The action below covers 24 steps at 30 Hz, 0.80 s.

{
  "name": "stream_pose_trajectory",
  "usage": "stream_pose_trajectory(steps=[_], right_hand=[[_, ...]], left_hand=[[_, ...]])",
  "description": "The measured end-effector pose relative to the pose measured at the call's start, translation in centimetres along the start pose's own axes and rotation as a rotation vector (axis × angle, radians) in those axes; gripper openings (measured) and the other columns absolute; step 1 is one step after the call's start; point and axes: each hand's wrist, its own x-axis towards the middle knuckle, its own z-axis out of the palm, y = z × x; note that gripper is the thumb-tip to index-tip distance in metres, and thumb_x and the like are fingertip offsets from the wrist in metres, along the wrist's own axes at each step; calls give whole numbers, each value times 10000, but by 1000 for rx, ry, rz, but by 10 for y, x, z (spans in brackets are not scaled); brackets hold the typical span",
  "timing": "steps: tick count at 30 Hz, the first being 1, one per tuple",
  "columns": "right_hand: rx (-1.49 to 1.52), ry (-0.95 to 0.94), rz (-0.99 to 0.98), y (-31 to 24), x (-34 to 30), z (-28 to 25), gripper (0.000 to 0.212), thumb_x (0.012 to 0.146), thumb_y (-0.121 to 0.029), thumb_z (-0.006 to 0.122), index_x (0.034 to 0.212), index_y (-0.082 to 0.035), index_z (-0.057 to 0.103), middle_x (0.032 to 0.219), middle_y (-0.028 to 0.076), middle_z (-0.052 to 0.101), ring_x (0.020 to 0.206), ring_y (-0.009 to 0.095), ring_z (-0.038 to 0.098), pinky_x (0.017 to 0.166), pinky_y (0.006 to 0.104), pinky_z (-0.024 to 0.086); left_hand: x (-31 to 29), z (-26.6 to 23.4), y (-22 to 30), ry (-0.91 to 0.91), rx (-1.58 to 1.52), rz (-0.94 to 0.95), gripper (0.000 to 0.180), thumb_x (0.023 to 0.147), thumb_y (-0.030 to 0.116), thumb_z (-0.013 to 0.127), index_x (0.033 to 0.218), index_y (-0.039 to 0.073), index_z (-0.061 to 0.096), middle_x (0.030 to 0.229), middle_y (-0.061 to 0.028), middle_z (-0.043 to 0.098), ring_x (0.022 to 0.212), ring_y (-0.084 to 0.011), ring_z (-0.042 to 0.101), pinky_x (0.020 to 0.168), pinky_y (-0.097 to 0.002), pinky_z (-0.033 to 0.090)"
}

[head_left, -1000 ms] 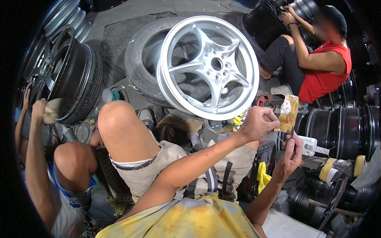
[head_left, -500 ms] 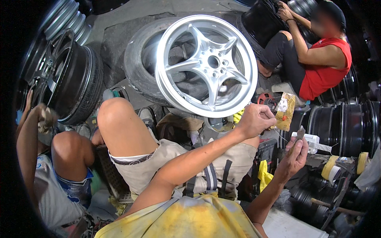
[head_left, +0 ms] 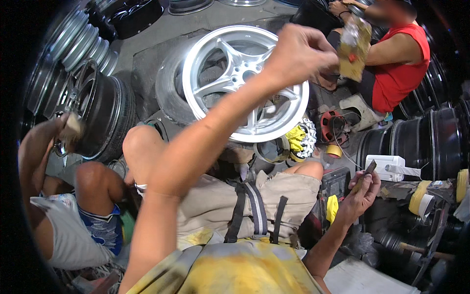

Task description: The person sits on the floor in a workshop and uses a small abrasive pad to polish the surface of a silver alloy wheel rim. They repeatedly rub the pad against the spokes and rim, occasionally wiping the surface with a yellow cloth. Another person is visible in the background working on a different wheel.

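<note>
My left hand (head_left: 302,58) is raised over the right side of a silver alloy wheel (head_left: 214,86), pinching the edge of a flat yellowish sheet (head_left: 361,66). The sheet bears a pale grey smear and a small red dab. Lower at the right, my right hand (head_left: 361,195) grips a small flat scraper (head_left: 371,168), its dark blade pointing up and away. The scraper's lower part is hidden in my fingers. Beneath the wheel lies a worn tyre (head_left: 167,83), and neither hand touches the wheel.
A co-worker in red (head_left: 399,73) sits at the far right. Another person (head_left: 68,220) works at the left beside a dark wheel with a tyre (head_left: 105,120). Black rims (head_left: 411,144), a white device (head_left: 387,166), a red reel (head_left: 329,128) and tape rolls (head_left: 420,200) crowd the right.
My left hand has risen up and away with the sheet, leaving the scraper. My right hand stays nearly in place, the scraper still gripped. The view has shifted slightly.
</note>
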Motion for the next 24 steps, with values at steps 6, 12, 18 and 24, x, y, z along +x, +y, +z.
stream_pose_trajectory(steps=[6,12,18,24], right_hand=[[-6,-50,163,13,-5,10,160,1064,-144,531,1181,-40,562,926,34,630,727,60,494,643,207,407],[-104,-261,249,50,-23,22,155,1059,-110,516,1181,-20,548,933,36,608,726,60,476,660,228,415],[-474,-348,356,111,-21,10,276,1070,-236,506,1173,17,544,909,93,636,773,123,547,693,303,455],[-815,-299,56,162,-24,15,317,1018,-250,590,1136,42,551,938,220,636,823,351,613,772,431,484]], left_hand=[[-1,-82,24,-126,290,-49,178,924,209,757,952,33,744,856,-45,708,777,-88,682,700,-215,564],[-36,-141,5,31,342,-233,178,919,224,761,939,47,747,857,-30,702,795,-80,661,757,-228,558],[-65,-186,37,175,628,-230,122,892,154,751,902,32,746,822,-12,698,740,-55,626,677,-203,489],[-85,-149,44,-13,768,-235,123,799,-4,718,910,-54,706,840,-73,741,767,-135,696,717,-267,552]])
